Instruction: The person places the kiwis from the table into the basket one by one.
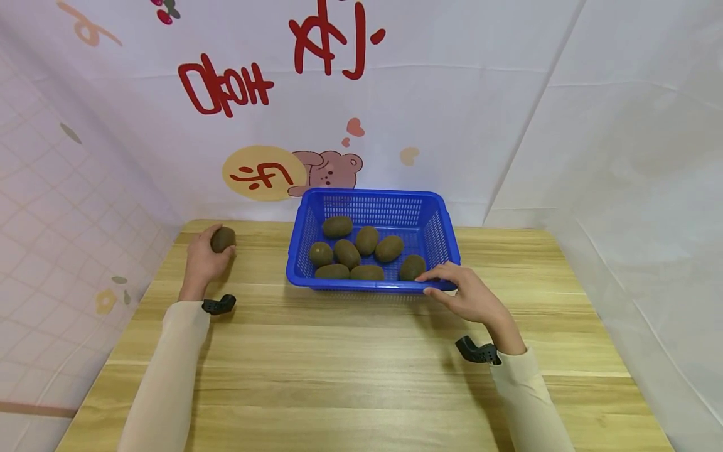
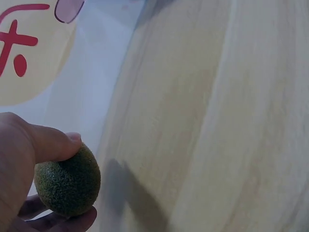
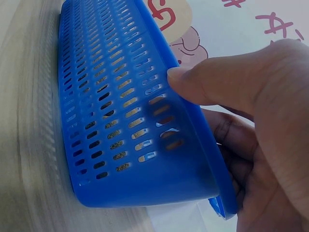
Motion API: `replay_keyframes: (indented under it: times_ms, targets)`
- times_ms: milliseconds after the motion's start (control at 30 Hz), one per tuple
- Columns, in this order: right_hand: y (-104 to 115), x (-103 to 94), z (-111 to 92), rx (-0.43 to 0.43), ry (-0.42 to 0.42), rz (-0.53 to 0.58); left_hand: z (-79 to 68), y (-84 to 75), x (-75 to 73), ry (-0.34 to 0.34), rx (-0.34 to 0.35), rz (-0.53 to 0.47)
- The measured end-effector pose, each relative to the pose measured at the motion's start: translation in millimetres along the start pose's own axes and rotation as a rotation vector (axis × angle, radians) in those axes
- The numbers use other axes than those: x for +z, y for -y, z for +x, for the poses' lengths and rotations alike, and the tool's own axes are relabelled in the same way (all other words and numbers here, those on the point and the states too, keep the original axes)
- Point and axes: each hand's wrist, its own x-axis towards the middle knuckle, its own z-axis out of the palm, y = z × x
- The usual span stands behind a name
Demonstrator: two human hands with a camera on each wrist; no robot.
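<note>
A brown fuzzy kiwi [image 1: 223, 239] is gripped between the thumb and fingers of my left hand [image 1: 206, 258], over the table's far left corner. In the left wrist view the thumb lies along one side of the kiwi [image 2: 68, 181], with fingers beneath. A blue plastic basket [image 1: 361, 285] stands at the back middle with several kiwis [image 1: 367, 240] inside. My right hand [image 1: 465, 294] pinches its near rim by the right corner, thumb outside and fingers inside. In the right wrist view, kiwis show through slots in the basket wall [image 3: 130, 188].
The wooden table [image 1: 339, 364] bears everything. A white printed cloth [image 1: 440, 113] hangs right behind the basket, and more white sheeting [image 1: 649, 220] encloses the sides. A black wrist mount [image 1: 477, 350] sits on the right wrist, another [image 1: 219, 305] on the left.
</note>
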Motion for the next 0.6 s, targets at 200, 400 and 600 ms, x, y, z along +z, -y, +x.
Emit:
replay_keyframes:
  times_ms: [200, 400, 600]
  targets:
    - [-0.9, 0.0, 0.8, 0.002, -0.002, 0.013, 0.0, -6.5, 0.2, -0.043, 0.072, -0.017]
    - [-1.5, 0.9, 0.5, -0.005, -0.004, 0.014, -1.0, -21.3, -0.8, -0.054, 0.102, -0.038]
    - [-1.4, 1.0, 0.4, -0.004, -0.002, 0.017, -1.3, -40.5, -2.9, -0.056, 0.142, -0.052]
